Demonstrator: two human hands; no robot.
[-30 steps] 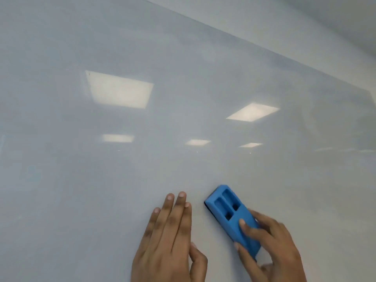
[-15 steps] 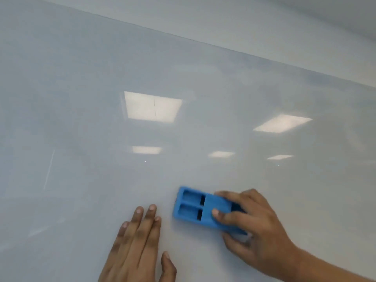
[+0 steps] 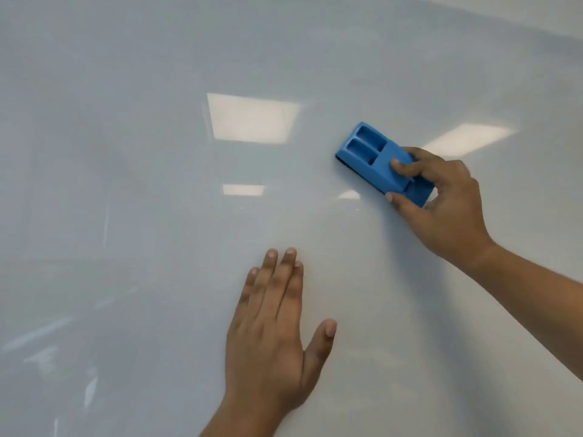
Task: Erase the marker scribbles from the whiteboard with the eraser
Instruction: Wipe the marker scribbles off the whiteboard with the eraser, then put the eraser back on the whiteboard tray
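A glossy whiteboard point(image 3: 157, 200) fills nearly the whole view and mirrors the ceiling lights. My right hand point(image 3: 441, 203) grips a blue plastic eraser point(image 3: 369, 152) and holds it flat against the board, right of centre. The eraser's free end points up and left. My left hand point(image 3: 277, 326) lies flat on the board below and left of the eraser, fingers together, thumb spread, holding nothing. I can make out no dark marker lines; only pale smears show on the board at the lower left.
The board's top edge meets a pale wall point(image 3: 520, 14) at the upper right. Faint whitish streaks point(image 3: 47, 342) mark the lower left of the board. A thin vertical streak point(image 3: 105, 222) runs at mid-left.
My right hand has carried the eraser up and to the right across the board and turned it. My left hand stays flat on the board. The view has shifted.
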